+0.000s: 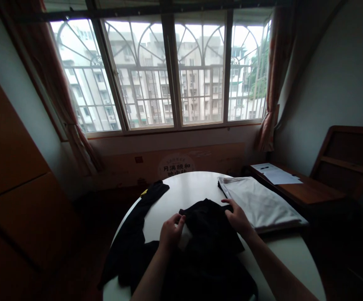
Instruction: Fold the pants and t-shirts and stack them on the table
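Black garment (208, 234) bunched on round white tabletop (187, 190), toward the near edge. Left hand (169, 232) pinches its left edge, fingers curled. Right hand (238, 218) grips its upper right corner, fingers closed on the fabric. Folded white cloth (259, 202) lies just right. Second dark garment (137, 228) hangs off the left rim.

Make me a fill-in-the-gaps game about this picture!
1. The left hand and right hand hold a garment coloured ____.
2. The table has a ____ shape.
3. The white cloth lies to the garment's ____.
4. The papers lie on a desk made of ____.
Missing words: black; round; right; wood.
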`<state>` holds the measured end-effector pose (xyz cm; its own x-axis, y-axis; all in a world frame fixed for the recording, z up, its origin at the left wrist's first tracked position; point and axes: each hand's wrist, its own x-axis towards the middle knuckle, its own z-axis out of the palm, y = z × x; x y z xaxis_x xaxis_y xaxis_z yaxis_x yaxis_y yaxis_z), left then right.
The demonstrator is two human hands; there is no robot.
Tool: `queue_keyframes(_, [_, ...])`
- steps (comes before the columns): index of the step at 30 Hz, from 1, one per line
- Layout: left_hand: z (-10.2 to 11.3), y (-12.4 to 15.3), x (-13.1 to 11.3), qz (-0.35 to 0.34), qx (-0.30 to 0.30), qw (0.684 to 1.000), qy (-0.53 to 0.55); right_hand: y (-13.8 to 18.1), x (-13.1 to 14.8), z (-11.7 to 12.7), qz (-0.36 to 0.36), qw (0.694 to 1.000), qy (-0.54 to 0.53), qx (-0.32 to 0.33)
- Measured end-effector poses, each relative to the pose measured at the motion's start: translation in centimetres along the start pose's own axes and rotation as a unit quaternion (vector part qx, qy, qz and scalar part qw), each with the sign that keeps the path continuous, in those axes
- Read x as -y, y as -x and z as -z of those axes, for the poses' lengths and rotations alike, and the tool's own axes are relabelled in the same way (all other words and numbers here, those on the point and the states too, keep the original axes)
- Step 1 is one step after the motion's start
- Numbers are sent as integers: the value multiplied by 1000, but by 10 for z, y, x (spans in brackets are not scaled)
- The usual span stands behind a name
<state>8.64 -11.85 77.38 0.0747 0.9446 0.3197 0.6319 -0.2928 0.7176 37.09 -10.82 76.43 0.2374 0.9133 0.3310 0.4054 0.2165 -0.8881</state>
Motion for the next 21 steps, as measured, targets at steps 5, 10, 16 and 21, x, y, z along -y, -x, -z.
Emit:
queue_keyframes(5, [17, -7, 6, 60, -120, 989, 63, -5, 4, 15, -33, 995, 56, 76])
queue_keyframes(10, [28, -14, 14, 82, -185, 952, 229, -2, 20, 30, -37, 980, 56, 189])
queue_keyframes(16, [60, -28, -14, 86, -166, 944, 271, 0, 58, 65, -27, 935, 0, 353])
queue_keyframes(21, [120, -54, -70, 3, -138, 968, 209, -10, 108, 115, -3, 912, -37, 408])
